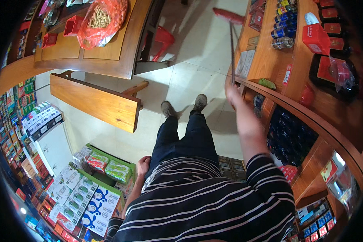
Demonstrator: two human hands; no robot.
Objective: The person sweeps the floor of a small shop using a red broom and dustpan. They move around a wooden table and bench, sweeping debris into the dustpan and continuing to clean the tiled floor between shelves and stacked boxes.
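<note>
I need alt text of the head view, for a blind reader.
The right grip of a person in a striped shirt holds a long dark stick with a red, broom-like end; the left grip is beside the thigh. Around are a wooden bench, a table with peanuts, and bottles on a wooden shelf.

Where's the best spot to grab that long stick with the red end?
Probably the near end of the long stick, coming from the person's side and wrapping fingers around it, as the right hand seems to do. It's thin and straight, and its wide red end points away.
</note>
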